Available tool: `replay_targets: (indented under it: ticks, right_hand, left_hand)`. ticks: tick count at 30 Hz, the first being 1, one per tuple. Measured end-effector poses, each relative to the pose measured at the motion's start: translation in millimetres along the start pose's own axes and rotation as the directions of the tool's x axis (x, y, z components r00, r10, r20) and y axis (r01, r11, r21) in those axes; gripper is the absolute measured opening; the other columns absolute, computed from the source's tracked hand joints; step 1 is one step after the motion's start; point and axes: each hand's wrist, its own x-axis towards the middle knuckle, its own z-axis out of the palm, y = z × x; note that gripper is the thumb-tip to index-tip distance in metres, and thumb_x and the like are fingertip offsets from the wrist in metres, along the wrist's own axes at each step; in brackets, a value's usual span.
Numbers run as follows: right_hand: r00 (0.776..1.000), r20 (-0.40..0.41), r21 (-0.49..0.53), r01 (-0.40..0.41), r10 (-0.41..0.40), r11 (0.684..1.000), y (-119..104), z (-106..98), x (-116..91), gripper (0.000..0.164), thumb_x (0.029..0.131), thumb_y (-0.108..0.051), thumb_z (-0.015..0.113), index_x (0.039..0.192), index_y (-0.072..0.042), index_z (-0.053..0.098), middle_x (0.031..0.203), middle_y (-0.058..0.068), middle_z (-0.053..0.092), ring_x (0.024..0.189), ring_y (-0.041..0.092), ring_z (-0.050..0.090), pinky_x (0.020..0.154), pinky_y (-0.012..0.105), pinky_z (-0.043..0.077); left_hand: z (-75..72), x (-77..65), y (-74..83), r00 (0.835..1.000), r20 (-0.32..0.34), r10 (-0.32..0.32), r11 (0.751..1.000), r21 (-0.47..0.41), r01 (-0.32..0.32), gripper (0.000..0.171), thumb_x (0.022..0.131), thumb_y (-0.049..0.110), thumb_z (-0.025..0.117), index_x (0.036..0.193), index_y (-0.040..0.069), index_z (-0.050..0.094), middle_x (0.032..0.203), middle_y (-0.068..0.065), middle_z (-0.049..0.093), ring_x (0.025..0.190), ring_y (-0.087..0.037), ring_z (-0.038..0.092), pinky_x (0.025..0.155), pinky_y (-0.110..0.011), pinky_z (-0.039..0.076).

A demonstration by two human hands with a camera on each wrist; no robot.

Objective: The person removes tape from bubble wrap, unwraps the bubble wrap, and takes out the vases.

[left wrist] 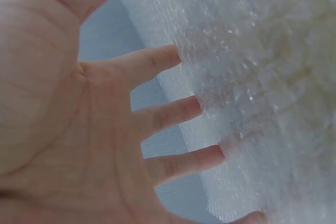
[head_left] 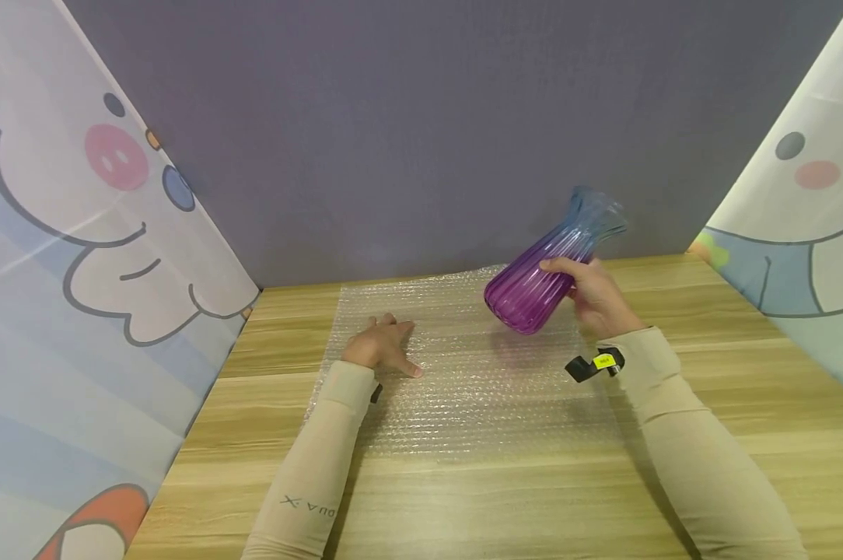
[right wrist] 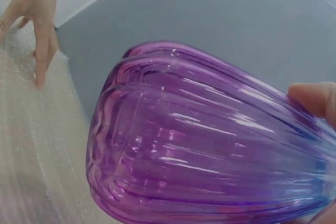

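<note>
A ribbed glass vase [head_left: 543, 272], purple at its base and blue at the flared mouth, is tilted in the air over the right part of a sheet of bubble wrap [head_left: 463, 412]. My right hand [head_left: 599, 298] grips it around the narrower upper body, thumb on the near side. In the right wrist view the vase [right wrist: 210, 140] fills most of the picture, its base toward the left. On the left part of the sheet, my left hand [head_left: 382, 344] rests with fingers spread. The left wrist view shows its fingertips [left wrist: 191, 107] touching the bubble wrap [left wrist: 252, 77].
The sheet lies flat on a wood-grain table [head_left: 463, 505]. A dark grey panel [head_left: 407, 140] stands along the table's back edge. Cartoon-printed cloths hang at the left [head_left: 43, 311] and right. A black strap [head_left: 589, 365] with a yellow label sits at the right wrist.
</note>
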Motion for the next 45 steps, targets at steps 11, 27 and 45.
replay_targets:
  ticks: [11,27,45]
  right_hand:
    - [0.998,0.001,-0.008,0.061,-0.061,0.998,-10,-9,1,0.046,0.092,-0.002,0.07,0.125,-0.023,0.045,0.117,-0.009,0.059,0.106,0.008,0.057,0.098,0.024,0.038]
    - [0.997,-0.031,0.013,0.076,-0.075,0.997,-17,-18,1,0.042,0.092,-0.001,0.071,0.122,-0.018,0.048,0.106,-0.011,0.066,0.1,0.006,0.061,0.096,0.026,0.037]
    - [0.99,-0.073,-0.078,0.113,-0.118,0.991,-21,-21,-1,0.058,0.087,0.002,0.076,0.125,-0.024,0.042,0.118,-0.007,0.057,0.105,0.006,0.059,0.092,0.02,0.046]
  left_hand:
    - [-1.5,1.0,2.2,1.0,-0.004,-0.003,1.0,-0.002,0.003,0.113,0.068,0.056,0.09,0.161,0.032,0.032,0.169,-0.01,0.025,0.157,-0.048,0.007,0.112,-0.077,0.031]
    - [-0.2,2.3,1.5,1.0,0.004,-0.01,1.0,0.012,0.01,0.114,0.067,0.057,0.09,0.161,0.032,0.031,0.167,-0.011,0.026,0.157,-0.048,0.009,0.11,-0.076,0.035]
    - [-0.2,-0.4,-0.2,1.0,0.002,0.003,1.0,0.003,-0.003,0.114,0.068,0.057,0.09,0.161,0.031,0.031,0.17,-0.014,0.02,0.157,-0.051,0.006,0.111,-0.078,0.03]
